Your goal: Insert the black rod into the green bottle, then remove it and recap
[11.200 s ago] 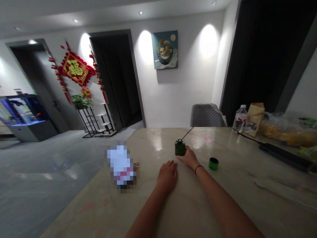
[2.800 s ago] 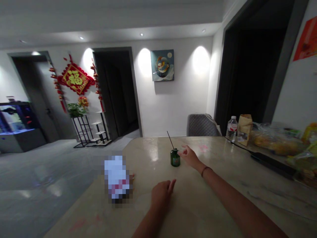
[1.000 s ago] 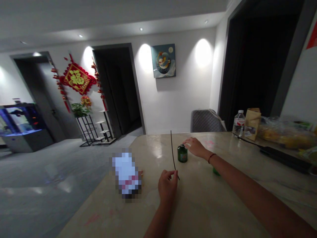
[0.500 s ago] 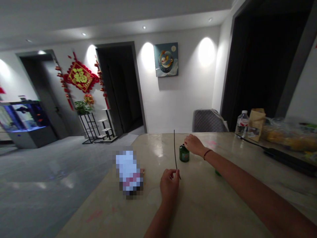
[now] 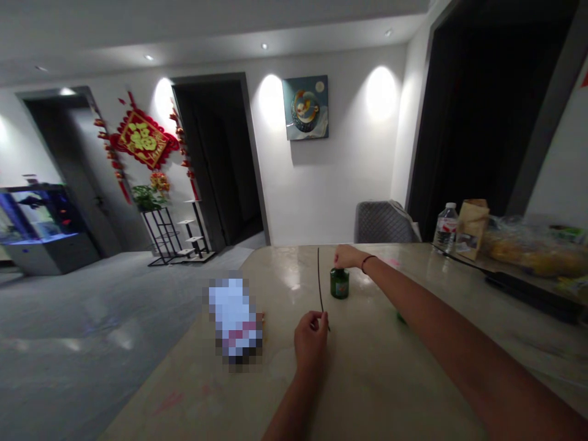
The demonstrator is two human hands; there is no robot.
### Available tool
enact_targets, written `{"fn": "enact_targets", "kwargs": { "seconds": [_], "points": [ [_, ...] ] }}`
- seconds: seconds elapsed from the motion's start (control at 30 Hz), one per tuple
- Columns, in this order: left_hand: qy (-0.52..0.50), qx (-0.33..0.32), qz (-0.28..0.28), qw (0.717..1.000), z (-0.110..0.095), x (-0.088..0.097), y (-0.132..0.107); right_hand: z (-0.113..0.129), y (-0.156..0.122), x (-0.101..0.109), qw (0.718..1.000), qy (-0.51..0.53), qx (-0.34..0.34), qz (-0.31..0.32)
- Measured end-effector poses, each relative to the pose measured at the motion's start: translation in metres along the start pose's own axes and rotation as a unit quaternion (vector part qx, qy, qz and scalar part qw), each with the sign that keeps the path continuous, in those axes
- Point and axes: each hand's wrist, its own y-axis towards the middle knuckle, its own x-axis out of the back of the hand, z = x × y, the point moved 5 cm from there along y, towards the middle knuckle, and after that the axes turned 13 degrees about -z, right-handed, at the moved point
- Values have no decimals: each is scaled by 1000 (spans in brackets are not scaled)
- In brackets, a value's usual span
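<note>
Fingers of our left hand pinch together on a thin, stiff black stick, held upright above the polished stone counter. Our right hand curls over a small green glass bottle near the far edge, though we cannot tell whether its fingers touch it. A green cap sits half-hidden behind our right forearm; a quilted grey chair stands beyond.
</note>
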Motion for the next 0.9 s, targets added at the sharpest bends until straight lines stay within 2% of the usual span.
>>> {"fn": "enact_targets", "kwargs": {
  "seconds": [0.17,0.4,0.5,0.6,0.67,0.73,0.8,0.9],
  "points": [
    [-29,16,-3,999,1,1,2,-3,1,0,999,37,0,-3],
    [-23,16,0,1000,0,2,2,-11,-8,8,994,82,-6,-67],
    [-18,11,-1,1000,0,2,3,-17,-11,27,988,94,-17,-123],
    [-15,12,1,1000,2,1,4,-24,-18,54,977,105,-27,-184],
    [-15,12,4,1000,3,0,4,-30,-26,72,962,136,-41,-234],
    [-13,7,7,1000,3,-1,4,-36,-39,85,934,206,-60,-287],
    [-7,2,10,1000,2,-1,4,-41,-55,85,906,284,-74,-306],
    [6,-9,19,1000,-1,-2,2,-42,-80,61,898,356,-81,-245]
  ]
}}
